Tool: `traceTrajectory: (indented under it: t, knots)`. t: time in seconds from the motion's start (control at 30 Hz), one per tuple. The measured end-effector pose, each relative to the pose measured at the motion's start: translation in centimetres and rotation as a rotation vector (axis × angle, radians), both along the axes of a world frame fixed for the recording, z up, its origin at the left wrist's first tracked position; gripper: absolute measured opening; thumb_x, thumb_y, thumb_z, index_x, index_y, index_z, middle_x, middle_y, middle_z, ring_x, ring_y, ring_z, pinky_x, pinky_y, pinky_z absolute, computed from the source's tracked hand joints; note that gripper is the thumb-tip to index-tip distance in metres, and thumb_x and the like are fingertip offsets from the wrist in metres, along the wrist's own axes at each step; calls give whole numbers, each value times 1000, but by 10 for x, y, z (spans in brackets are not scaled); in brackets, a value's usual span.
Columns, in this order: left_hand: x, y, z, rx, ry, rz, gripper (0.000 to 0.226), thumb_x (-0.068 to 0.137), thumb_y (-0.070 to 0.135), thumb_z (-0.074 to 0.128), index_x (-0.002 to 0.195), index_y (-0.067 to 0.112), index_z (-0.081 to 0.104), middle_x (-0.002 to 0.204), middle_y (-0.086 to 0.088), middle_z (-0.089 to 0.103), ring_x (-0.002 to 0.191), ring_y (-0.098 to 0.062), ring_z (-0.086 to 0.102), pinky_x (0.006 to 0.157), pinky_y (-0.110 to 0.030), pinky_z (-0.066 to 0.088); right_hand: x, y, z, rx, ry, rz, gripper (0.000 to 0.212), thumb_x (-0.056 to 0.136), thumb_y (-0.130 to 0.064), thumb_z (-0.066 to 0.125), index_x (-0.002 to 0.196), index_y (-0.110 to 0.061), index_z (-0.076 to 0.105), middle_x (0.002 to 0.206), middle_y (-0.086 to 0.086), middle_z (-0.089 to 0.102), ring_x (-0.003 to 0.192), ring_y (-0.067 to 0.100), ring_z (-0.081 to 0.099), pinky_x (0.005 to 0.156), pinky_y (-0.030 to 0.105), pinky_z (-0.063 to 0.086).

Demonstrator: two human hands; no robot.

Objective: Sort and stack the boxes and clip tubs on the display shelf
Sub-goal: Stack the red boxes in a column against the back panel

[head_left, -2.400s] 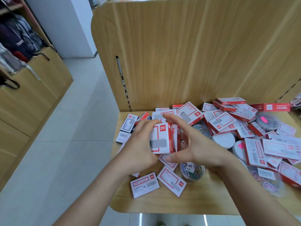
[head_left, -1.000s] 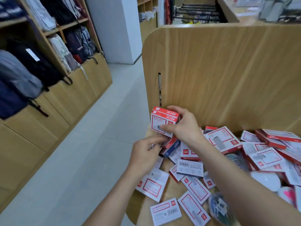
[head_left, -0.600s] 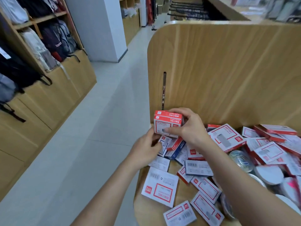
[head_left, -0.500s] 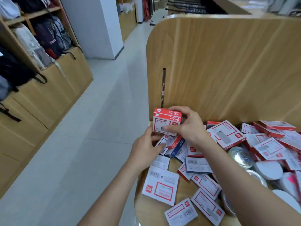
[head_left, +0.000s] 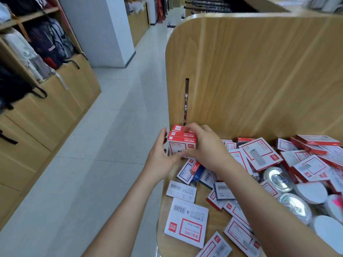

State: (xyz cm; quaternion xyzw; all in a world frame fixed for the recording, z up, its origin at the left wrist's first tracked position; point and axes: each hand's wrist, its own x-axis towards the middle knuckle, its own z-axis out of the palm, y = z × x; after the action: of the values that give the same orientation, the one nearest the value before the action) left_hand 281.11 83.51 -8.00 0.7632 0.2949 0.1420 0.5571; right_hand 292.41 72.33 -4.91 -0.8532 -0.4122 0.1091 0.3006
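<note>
A small upright stack of red and white boxes [head_left: 179, 143] stands in the far left corner of the wooden display shelf [head_left: 167, 243], against the back panel. My right hand [head_left: 205, 145] grips the stack from the right and top, fingers curled over it. My left hand [head_left: 161, 156] presses the stack's left side with straight fingers, thumb near its lower front. Many more red and white boxes [head_left: 259, 154] lie scattered flat over the shelf. Round clear clip tubs [head_left: 278, 179] with white lids sit at the right.
The tall wooden back panel [head_left: 250, 71] rises behind the shelf, with a metal slot [head_left: 186, 101] near its left edge. A large flat box [head_left: 187, 222] lies near the front edge. A tiled aisle [head_left: 104, 145] runs on the left, with backpacks [head_left: 46, 45] on wooden cabinets.
My right hand carried the box stack down into the far left corner and it now stands on the shelf. My left hand rose from the loose boxes to its left side.
</note>
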Motion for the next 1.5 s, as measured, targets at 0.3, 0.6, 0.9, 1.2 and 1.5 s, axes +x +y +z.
traceTrajectory:
  t: [0.3, 0.6, 0.9, 1.2, 1.5]
  knots:
    - [7, 13, -11, 81, -37, 6, 54, 85, 11, 68, 131, 34, 50, 112, 13, 68, 107, -3, 62, 98, -36, 50, -7, -3, 3, 77, 111, -38, 60, 77, -23, 78, 123, -30, 40, 122, 2, 45, 100, 14, 54, 72, 12, 42]
    - [3, 0, -14, 357, 3, 35, 47, 96, 22, 54, 139, 26, 36, 122, 5, 61, 112, -14, 58, 88, -26, 48, -20, -19, 7, -333, -239, -249, 65, 74, -67, 63, 103, -21, 28, 95, 3, 68, 95, 28, 64, 90, 43, 37]
    - [2, -1, -11, 391, 39, 20, 48, 95, 31, 56, 137, 30, 34, 122, 6, 62, 106, -15, 62, 79, -22, 48, -23, -14, -1, -441, -157, -190, 39, 77, -48, 68, 104, -25, 50, 95, -6, 68, 93, 18, 64, 101, 45, 26]
    - [9, -6, -9, 271, 54, -50, 52, 98, 27, 50, 143, 33, 25, 118, 7, 62, 90, -5, 60, 60, -2, 39, -11, 0, 0, -167, 55, -122, 39, 87, -21, 61, 121, -14, 45, 114, 8, 67, 103, 31, 63, 78, 34, 50]
    - [6, 1, -22, 452, 108, 23, 63, 97, 27, 52, 150, 25, 18, 121, -3, 63, 104, -20, 61, 85, -29, 50, -12, 1, -2, -153, -96, -153, 43, 86, -28, 65, 121, -17, 43, 110, 5, 68, 95, 27, 66, 74, 34, 49]
